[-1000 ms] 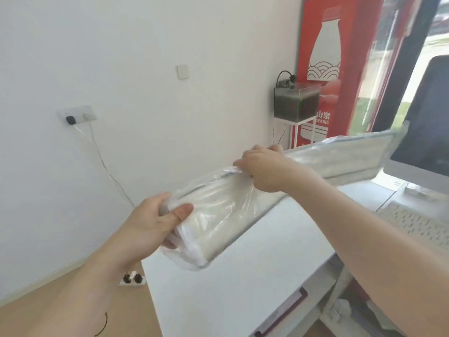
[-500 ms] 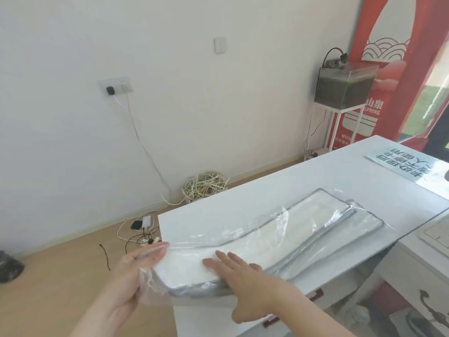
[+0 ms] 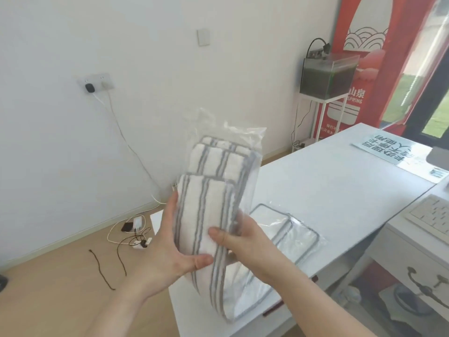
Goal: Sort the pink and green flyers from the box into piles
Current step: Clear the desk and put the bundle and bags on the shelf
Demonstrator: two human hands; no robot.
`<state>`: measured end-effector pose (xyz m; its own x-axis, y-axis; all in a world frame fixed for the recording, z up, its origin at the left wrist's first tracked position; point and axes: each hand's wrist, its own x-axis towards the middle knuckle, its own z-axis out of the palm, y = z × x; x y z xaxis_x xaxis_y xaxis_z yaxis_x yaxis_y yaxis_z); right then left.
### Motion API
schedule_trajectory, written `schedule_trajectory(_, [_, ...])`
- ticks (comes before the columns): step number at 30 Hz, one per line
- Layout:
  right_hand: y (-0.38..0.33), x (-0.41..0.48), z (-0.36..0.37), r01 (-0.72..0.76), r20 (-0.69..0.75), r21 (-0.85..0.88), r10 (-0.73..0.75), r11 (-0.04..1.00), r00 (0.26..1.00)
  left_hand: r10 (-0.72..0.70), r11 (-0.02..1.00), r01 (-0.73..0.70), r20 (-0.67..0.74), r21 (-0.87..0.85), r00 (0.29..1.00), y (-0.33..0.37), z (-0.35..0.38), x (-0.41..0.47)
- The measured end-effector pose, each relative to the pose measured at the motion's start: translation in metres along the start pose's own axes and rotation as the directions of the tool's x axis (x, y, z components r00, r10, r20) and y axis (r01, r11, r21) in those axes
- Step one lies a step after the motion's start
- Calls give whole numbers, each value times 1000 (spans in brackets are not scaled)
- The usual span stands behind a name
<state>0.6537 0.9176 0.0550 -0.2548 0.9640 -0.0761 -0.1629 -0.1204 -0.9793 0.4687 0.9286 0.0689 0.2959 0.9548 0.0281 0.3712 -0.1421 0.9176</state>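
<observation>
As right hand (image 3: 247, 242) grips striped cloths (image 3: 206, 215), its fingers lie hidden.

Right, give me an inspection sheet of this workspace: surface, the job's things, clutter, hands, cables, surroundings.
Surface: white table, glossy top.
Job's things: nothing seen; no pink or green flyers and no box in view.
Clutter: held bag of grey-striped white pads, up on end above the table's near corner; flat bag of similar pads lying on the table; blue sign; keyboard on the lower desk at the right edge.
Hands: left hand and right hand both grip the lower part of the held bag.
Cables: white lead runs down from the wall socket towards the floor tangle.
Surroundings: tank on a white stand; red banner.
</observation>
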Motion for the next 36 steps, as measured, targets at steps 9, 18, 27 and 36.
schedule_trajectory(9, [65, -11, -67, -533, -607, -537, 139, 654, 783, -247, 755, 122, 107, 645, 963, -57, 115, 83])
schedule_trajectory(18, [87, -37, -72, -541, -616, -187, 331, 820, 715, -394, 772, 224, 170, 595, 903, -74, 133, 87])
schedule_trajectory(27, [69, -42, -100, -479, -648, -257, 217, 839, 730, -344, 939, 320, 407, 127, 846, -70, 149, 67])
schedule_trajectory(36, [17, -19, -76, -327, -315, -941, -130, -86, 940, 465, 72, -510, 424, 857, 777, -21, 111, 88])
